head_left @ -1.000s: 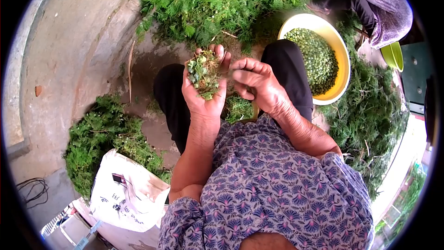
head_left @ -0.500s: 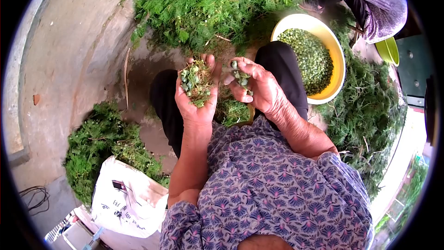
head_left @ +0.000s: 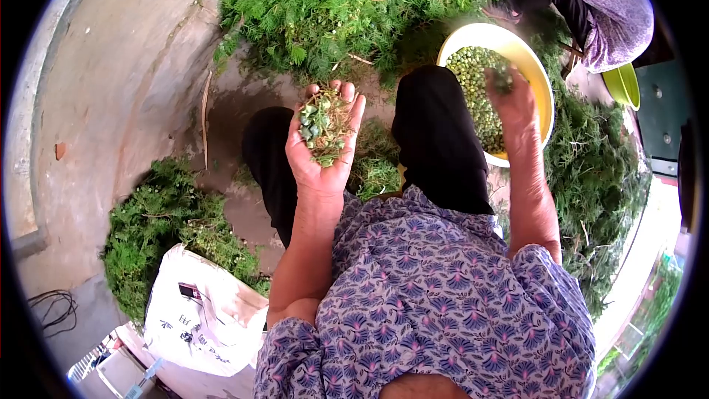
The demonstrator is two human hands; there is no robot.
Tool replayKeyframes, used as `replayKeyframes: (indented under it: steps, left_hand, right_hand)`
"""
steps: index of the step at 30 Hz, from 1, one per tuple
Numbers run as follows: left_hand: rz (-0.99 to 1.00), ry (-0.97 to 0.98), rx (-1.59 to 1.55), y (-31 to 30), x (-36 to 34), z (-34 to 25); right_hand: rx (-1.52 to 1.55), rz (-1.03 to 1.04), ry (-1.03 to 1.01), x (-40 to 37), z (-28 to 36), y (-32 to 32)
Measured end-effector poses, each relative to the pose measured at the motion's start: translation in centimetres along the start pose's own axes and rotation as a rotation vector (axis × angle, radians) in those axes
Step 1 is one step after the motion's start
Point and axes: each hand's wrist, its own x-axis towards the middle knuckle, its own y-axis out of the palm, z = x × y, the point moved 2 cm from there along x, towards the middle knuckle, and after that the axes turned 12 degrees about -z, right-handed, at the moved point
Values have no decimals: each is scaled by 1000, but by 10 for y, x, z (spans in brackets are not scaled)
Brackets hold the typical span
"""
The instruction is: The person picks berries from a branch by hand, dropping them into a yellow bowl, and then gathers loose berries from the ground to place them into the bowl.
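My left hand (head_left: 323, 146) is palm up in front of me, cupping a small heap of green pods and sprigs (head_left: 322, 123). My right hand (head_left: 512, 96) reaches out over the yellow bowl (head_left: 533, 63), which is filled with green pods (head_left: 481, 90). Its fingers are bunched around a few bits of green above the pods. My black-trousered knees lie below both hands.
A big pile of feathery green cuttings (head_left: 347, 0) lies ahead. A smaller heap (head_left: 159, 218) sits at the left beside a white printed bag (head_left: 203, 310). More cuttings (head_left: 591, 177) spread at the right. Another person (head_left: 598, 7) crouches at the upper right by a green bowl (head_left: 624, 83).
My right hand left the spot beside my left hand and swung right over the yellow bowl, carrying picked pods. The left hand stayed put with its heap.
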Motion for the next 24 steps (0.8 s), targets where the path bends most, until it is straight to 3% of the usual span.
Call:
replayKeyframes:
  steps: [2, 4, 8, 10, 11, 12, 13, 15, 16, 17, 20, 22, 24]
  left_hand:
    - [-26, 6, 0, 0, -2, 1]
    - [-18, 1, 26, 1, -2, 3]
    - [-39, -57, 30, 4, -4, 7]
    - [-25, -78, 13, 3, -3, 9]
    - [-50, -97, 9, 2, -3, 10]
    - [-75, -116, 6, 1, -3, 12]
    - [-82, -102, 16, 1, -2, 14]
    - [-87, -81, 51, 6, 0, 19]
    - [-96, -54, 83, 6, -1, 19]
    - [-97, -53, 84, 4, -1, 17]
    - [-85, -127, 129, -1, -2, 13]
    - [-236, 5, 170, 1, -5, 15]
    - [-254, 9, 151, 2, -6, 15]
  right_hand:
    - [-9, -135, -102, 23, 17, -21]
    - [-1159, 142, -820, 45, 35, -60]
    - [-848, 55, -1001, 40, 36, -71]
    - [-322, 18, -436, 22, 28, -38]
    - [-364, 200, -559, -14, 19, -12]
    - [-405, 255, -631, -38, 7, 10]
    - [-715, 275, -761, -74, -6, 34]
    - [-768, 662, -1084, -107, -41, 55]
    - [-625, 775, -574, -125, -53, 63]
    - [-811, 850, -1176, -139, -64, 72]
    - [-749, 980, -1177, -144, -93, 81]
    - [-727, 1006, -1111, -147, -101, 83]
    - [-734, 1010, -1085, -147, -104, 79]
